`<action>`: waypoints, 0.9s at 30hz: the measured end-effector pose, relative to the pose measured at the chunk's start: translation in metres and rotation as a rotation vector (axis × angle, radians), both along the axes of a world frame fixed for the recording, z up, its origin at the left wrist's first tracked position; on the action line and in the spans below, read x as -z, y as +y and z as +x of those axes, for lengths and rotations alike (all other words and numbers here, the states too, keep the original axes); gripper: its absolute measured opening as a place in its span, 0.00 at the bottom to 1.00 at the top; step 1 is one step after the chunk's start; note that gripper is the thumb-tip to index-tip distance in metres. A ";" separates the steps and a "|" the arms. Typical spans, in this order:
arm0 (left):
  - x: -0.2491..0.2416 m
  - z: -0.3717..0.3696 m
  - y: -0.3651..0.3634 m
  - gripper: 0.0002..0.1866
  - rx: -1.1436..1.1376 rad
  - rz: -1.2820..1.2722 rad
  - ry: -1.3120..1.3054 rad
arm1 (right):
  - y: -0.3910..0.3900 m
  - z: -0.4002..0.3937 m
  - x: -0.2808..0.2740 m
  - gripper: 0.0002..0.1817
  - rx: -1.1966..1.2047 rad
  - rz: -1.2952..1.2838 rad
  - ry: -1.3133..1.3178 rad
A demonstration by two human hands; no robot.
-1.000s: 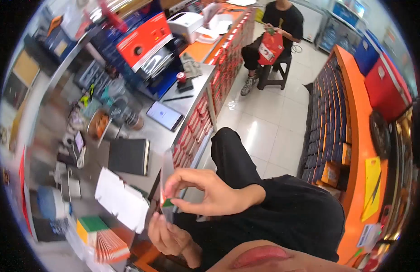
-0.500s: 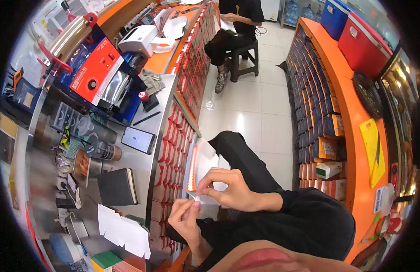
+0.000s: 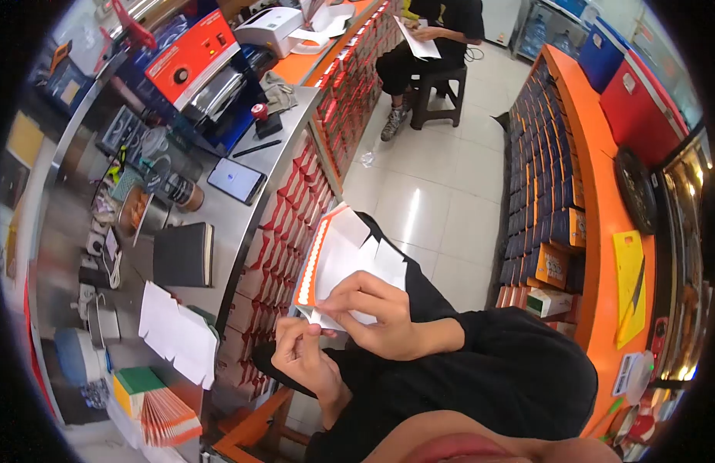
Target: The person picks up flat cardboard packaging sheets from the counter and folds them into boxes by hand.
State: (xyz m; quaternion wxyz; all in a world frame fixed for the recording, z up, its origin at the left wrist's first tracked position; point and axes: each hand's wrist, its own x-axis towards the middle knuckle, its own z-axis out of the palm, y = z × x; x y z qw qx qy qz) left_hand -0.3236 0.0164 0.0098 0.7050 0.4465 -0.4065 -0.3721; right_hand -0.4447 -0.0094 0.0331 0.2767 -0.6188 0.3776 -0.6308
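Worker in black: long black sleeve (image 3: 519,363) covers right arm to wrist, cuff bunched; black trousers (image 3: 396,255) on raised leg. Both hands bare, right hand (image 3: 373,312) and left hand (image 3: 303,359) without gloves, rings or watch. Clothing plain, without visible markings.

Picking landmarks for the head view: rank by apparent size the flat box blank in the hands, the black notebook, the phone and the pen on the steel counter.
Largest to smallest as they look:
1. flat box blank, though it is nearest the camera, so its lead is unsure
2. black notebook
3. phone
4. pen
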 end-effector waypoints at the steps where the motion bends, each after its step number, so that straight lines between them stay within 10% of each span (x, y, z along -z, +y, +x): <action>1: 0.002 -0.002 0.006 0.02 -0.017 0.014 -0.006 | 0.006 -0.001 0.002 0.12 0.002 -0.018 0.037; 10: 0.031 -0.003 0.044 0.04 -0.098 0.012 0.250 | 0.021 0.011 0.025 0.12 -0.273 0.094 0.111; 17: 0.026 0.030 0.074 0.06 -0.004 -0.033 0.016 | 0.012 0.015 0.042 0.09 -0.650 0.443 -0.101; 27: 0.008 0.038 0.076 0.04 0.006 0.172 -0.359 | 0.002 -0.001 0.028 0.09 -0.713 0.443 0.279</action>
